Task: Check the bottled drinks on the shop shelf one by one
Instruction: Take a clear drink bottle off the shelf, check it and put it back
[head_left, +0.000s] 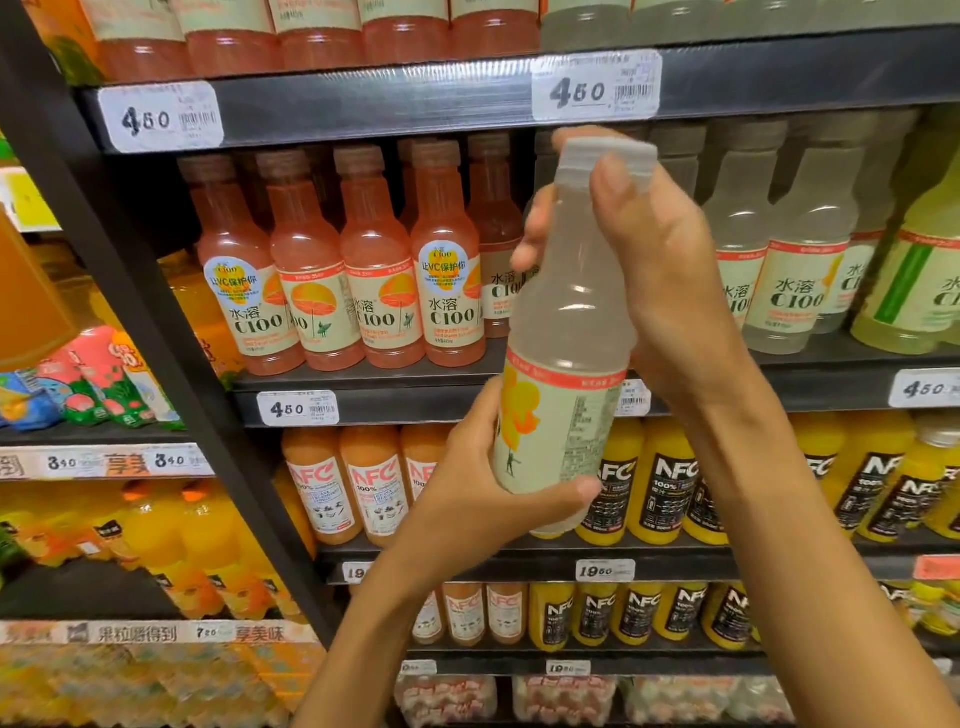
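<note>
- A shop, in its drinks aisle: dark shelving (363, 106) in stacked tiers fills the view from 9 to 3 o'clock.
- Printed price tags (596, 85) with barcodes are clipped to every shelf edge, reading 4.50 towards 12 o'clock and 19.50 towards 6.
- Identical bottles stand in tight rows: pink drinks (332, 260) at 10 o'clock, cloudy pale ones (795, 244) at 2, orange juice (670, 478) at 4.

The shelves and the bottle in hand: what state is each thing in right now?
Pale bottle: off the shelf, held upright, cap on.
Left hand: grips the bottle's base.
Right hand: holds the neck, thumb by the cap.
Pink bottles: upright on the shelf, capped.
Yellow NFC bottles: upright, one shelf lower.
Price tag: reads 4.50.
</note>
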